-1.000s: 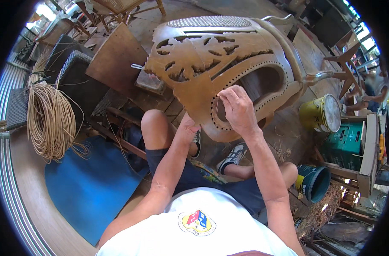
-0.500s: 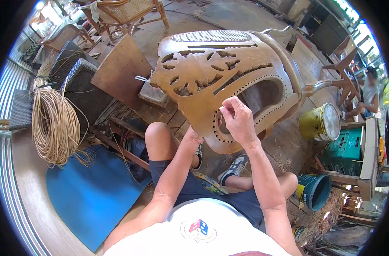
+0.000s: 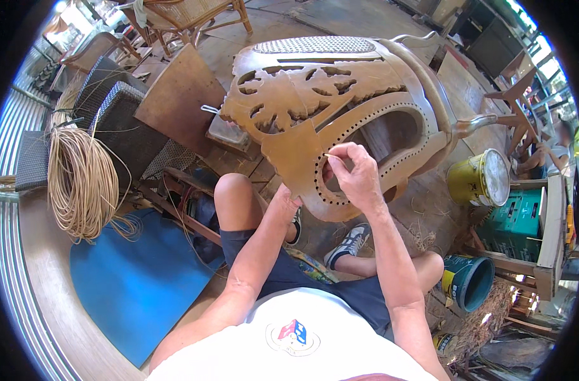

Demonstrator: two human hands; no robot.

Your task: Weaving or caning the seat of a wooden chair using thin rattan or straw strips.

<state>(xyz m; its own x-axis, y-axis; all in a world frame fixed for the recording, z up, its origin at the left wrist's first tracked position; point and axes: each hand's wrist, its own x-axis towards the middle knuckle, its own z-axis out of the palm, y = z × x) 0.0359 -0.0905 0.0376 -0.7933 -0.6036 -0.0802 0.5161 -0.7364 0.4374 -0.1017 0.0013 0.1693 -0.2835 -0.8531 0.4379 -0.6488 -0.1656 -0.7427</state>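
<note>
A carved brown wooden chair frame (image 3: pixel 294 154) lies tipped over in front of me. Small dark holes ring its oval opening, and woven cane (image 3: pixel 315 44) fills a panel at its far side. My right hand (image 3: pixel 358 178) is closed in a pinch at the left part of that ring. A short, thin, pale strip (image 3: pixel 328 155) sticks out from its thumb and forefinger, close to the holes. My left hand (image 3: pixel 286 203) reaches behind the frame's near left edge. The wood hides most of its fingers, so what they hold does not show.
At left hang coiled rattan strands (image 3: pixel 83 184), above a blue sheet (image 3: pixel 140 286). A brown board (image 3: pixel 178 105) leans beside a small box (image 3: pixel 229 136). On the right stand a yellow bucket (image 3: pixel 470 181), a dark green bucket (image 3: pixel 473 284) and a green crate (image 3: pixel 512 216). Another person (image 3: pixel 556 155) sits far right.
My right hand has tilted slightly, and the pale strip at its fingertips now shows more clearly against the holes. The left hand has hardly moved.
</note>
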